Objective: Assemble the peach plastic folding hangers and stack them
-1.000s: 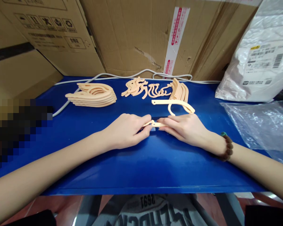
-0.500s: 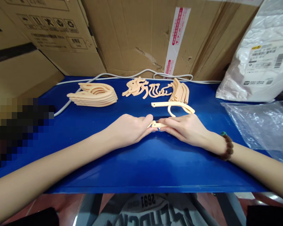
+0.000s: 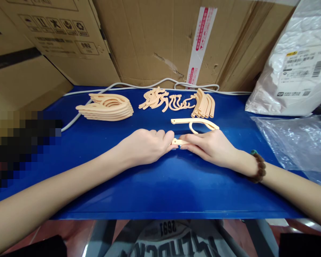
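Pinching a cream piece (image 3: 179,142) in closed right hand (image 3: 211,145) — gripping its end in closed left hand (image 3: 148,145) — over blue counter (image 3: 166,192).

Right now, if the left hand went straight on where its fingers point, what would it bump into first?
First the cream piece, I think: its holed end sits right at the tip of the left hand, seemingly touching. Just beyond is the right hand, holding that piece.
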Motion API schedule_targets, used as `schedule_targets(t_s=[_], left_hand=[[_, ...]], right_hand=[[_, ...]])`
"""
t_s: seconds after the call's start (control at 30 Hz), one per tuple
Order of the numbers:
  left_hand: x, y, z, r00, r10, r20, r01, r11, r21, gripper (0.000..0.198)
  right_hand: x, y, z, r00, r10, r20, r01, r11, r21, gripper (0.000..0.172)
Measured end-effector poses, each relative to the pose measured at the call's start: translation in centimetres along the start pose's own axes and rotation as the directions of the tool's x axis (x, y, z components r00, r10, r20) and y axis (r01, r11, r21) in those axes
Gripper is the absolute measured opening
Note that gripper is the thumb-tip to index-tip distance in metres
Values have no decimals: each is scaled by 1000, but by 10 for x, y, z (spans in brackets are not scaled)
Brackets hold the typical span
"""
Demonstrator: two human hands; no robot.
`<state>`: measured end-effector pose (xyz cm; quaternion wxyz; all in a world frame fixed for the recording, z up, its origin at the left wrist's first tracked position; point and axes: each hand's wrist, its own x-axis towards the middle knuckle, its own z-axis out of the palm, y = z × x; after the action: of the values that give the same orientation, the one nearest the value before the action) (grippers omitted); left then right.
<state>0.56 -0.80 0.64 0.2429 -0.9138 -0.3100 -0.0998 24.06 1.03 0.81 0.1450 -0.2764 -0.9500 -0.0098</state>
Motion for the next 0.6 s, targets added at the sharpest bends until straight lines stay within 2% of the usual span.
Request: schedule_targets(t_s=[0.27,0.47,0.6], left_hand=[[2,2,-6,999,8,48,-11,998,62,40],[1,3,-2,998,18,-53,-14,997,78,33],[0,2,1,996,-4,-94,3,1000,-12,28]], right_hand=[[2,1,-4,994,46,94,-54,995,81,49],[1,1,-2,998,14,61,-14,1000,8,49],[0,1,-1,998,19,56,-15,997,-75,47]])
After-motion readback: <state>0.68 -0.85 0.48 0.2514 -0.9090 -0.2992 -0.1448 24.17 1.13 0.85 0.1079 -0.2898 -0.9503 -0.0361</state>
